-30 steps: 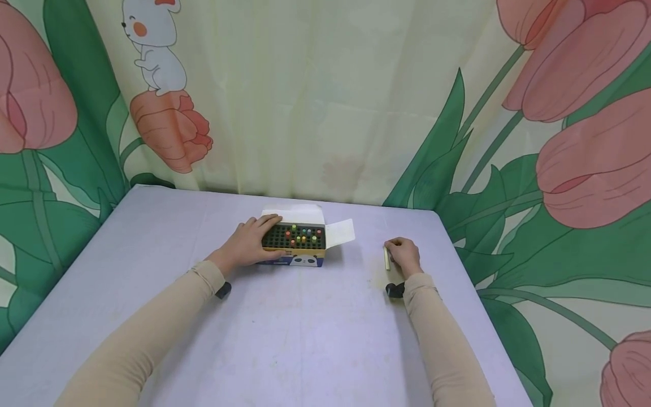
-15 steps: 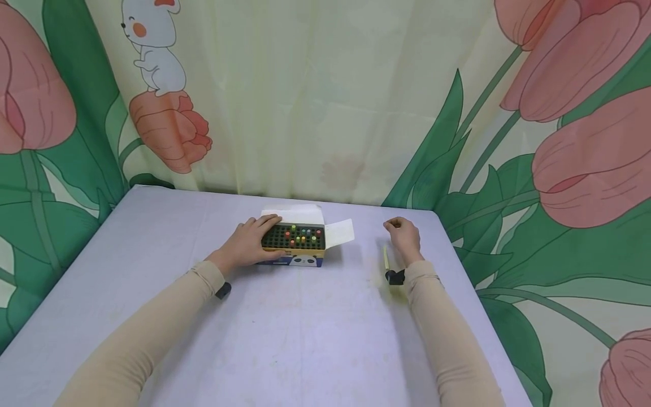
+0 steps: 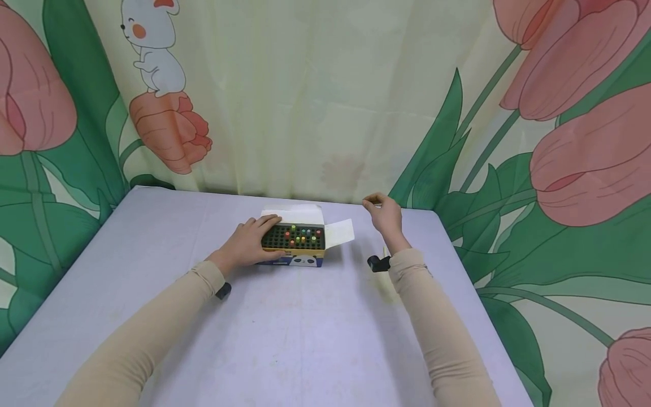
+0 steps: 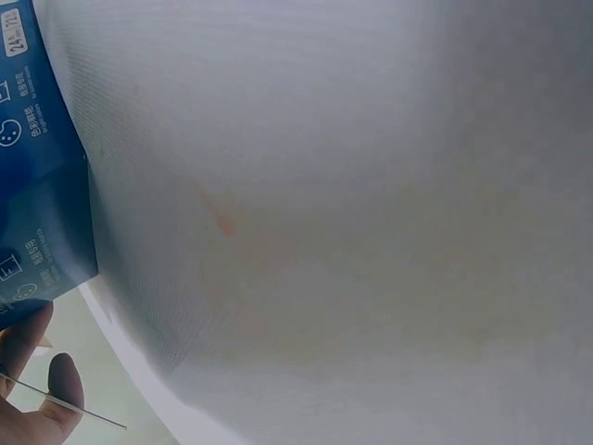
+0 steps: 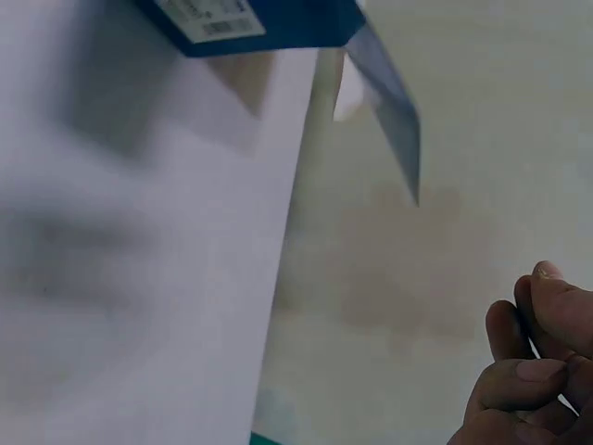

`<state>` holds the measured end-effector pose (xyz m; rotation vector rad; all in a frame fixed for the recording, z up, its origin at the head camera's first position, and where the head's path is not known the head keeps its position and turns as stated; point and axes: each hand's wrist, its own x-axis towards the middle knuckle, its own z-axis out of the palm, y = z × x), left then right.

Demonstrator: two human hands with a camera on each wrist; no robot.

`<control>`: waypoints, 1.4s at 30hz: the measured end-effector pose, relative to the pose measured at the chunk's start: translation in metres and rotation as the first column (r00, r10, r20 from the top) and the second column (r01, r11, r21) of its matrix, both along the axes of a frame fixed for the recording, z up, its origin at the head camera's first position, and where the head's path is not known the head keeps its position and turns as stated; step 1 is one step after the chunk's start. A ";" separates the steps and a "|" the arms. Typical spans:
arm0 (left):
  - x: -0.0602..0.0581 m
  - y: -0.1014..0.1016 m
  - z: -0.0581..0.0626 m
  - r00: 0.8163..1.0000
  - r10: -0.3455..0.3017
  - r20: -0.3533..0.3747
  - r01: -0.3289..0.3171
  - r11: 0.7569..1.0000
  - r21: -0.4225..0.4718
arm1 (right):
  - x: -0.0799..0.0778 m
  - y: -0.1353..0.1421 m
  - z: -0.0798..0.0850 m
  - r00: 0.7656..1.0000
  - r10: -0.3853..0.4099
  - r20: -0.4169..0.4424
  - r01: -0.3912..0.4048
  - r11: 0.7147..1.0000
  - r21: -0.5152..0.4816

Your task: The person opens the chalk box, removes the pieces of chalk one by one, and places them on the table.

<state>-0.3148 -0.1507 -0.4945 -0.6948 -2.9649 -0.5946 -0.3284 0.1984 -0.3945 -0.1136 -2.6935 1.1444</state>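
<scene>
An open blue-and-yellow box (image 3: 304, 260) with a panda print stands on the table. Its black holder (image 3: 273, 238) has rows of holes, several with coloured pen ends (image 3: 303, 239) showing. My left hand (image 3: 247, 243) grips the box's left end, thumb along the front and fingers over the top. In the left wrist view, fingers (image 4: 57, 375) show beside the blue box side (image 4: 46, 222). My right hand (image 3: 385, 215) is raised right of the box, fingers curled and fingertips together; whatever may be between them is hidden. A thin pale-yellow stick (image 3: 385, 250) lies behind the wrist camera.
The box's white lid (image 3: 293, 214) is folded back, and a white side flap (image 3: 339, 232) sticks out to the right. A pale cloth covers the table (image 3: 300, 339). Close behind the table hangs a curtain (image 3: 305, 113) printed with flowers.
My right hand has risen from the pale-yellow stick, then moved away and left toward the box. The stick has stayed on the table. My left hand and the box have not moved.
</scene>
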 end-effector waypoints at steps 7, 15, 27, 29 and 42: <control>0.001 0.001 0.001 1.000 -0.002 -0.002 0.002 1.000 -0.007 | 0.006 -0.033 0.015 0.998 0.059 -0.020 -0.059 0.998 0.012; 0.001 0.000 0.003 1.000 -0.005 0.002 0.005 1.000 -0.007 | 0.014 -0.061 0.022 0.991 0.128 -0.031 -0.124 0.986 0.115; 0.000 -0.002 0.003 1.000 0.003 -0.008 -0.003 1.000 -0.011 | 0.020 -0.076 0.006 0.986 0.160 0.049 -0.167 0.940 0.298; 0.000 -0.002 0.003 1.000 0.002 -0.007 -0.002 1.000 -0.013 | 0.020 -0.077 0.001 0.983 0.177 0.046 -0.182 0.929 0.323; -0.001 -0.001 -0.001 1.000 -0.007 -0.017 0.007 1.000 -0.019 | 0.024 -0.084 -0.025 0.971 0.226 0.081 -0.236 0.842 0.485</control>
